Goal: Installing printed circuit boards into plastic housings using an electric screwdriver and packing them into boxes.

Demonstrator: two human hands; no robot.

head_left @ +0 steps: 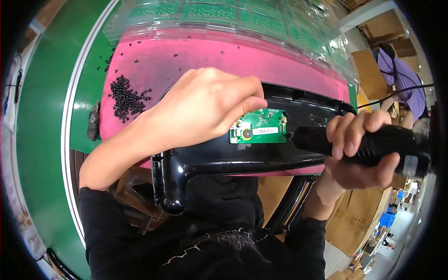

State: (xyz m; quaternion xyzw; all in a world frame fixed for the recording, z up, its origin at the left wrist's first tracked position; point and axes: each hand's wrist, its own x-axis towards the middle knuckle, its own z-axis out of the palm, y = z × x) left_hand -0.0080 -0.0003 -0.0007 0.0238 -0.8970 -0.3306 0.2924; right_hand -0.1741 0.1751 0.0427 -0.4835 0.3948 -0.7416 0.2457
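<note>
A green circuit board [268, 122] with a round part and a pale label lies in a black plastic housing [219, 165]. My right hand [357, 144] is wrapped round a black electric screwdriver [312, 141], held almost level, its tip at the board's right edge. Over the board's upper left is my left hand [219, 102], its fingers curled into a pinch. Whatever sits between those fingertips is hidden. To the left of my left hand, a pile of small black screws [125, 100] rests on the pink mat [154, 56].
Clear plastic trays [224, 23] with green boards stand along the mat's far side. Stray screws dot the mat. A dark wrapped lump [94, 122] lies left of it on the green table [51, 140]. Cardboard boxes [357, 219] and a person in purple [403, 77] are at right.
</note>
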